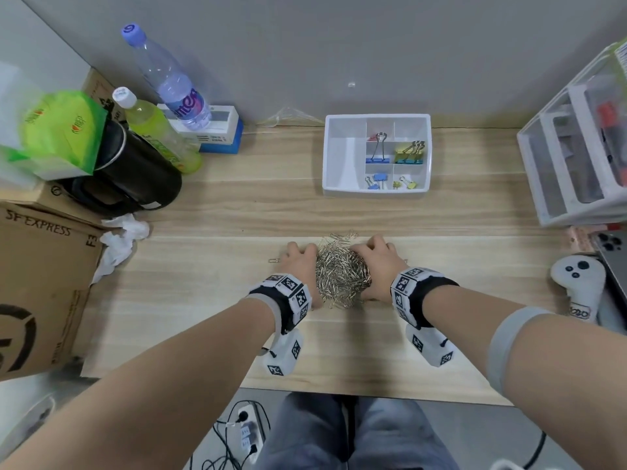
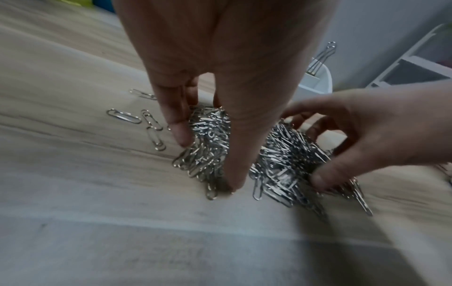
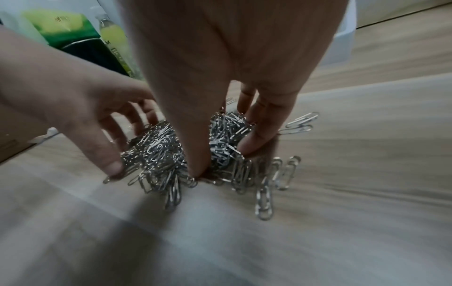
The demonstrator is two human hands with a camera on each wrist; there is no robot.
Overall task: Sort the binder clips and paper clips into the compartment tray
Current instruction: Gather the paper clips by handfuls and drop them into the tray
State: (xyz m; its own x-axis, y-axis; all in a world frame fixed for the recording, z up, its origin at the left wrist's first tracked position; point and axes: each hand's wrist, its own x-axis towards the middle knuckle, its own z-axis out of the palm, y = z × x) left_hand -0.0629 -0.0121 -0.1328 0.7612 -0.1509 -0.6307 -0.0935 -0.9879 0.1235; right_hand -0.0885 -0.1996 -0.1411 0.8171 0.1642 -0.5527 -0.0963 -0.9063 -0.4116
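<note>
A heap of silver paper clips (image 1: 341, 273) lies on the wooden table near its front edge. My left hand (image 1: 300, 261) cups its left side and my right hand (image 1: 373, 259) its right side. In the left wrist view the left hand (image 2: 205, 162) holds a clump between thumb and fingers; the right hand (image 3: 226, 157) does likewise. A few loose clips (image 2: 151, 127) lie to the left, others (image 3: 300, 122) to the right. Farther back stands the white compartment tray (image 1: 344, 157), holding large blue (image 1: 376, 157), yellow (image 1: 410, 154) and small binder clips (image 1: 376, 180) in separate compartments.
A cardboard box (image 1: 40, 283), a black jar (image 1: 135, 171), two bottles (image 1: 169, 76) and crumpled tissue (image 1: 122, 242) crowd the left. A white drawer unit (image 1: 576, 147), a white controller (image 1: 576, 276) and a phone (image 1: 610, 242) sit on the right.
</note>
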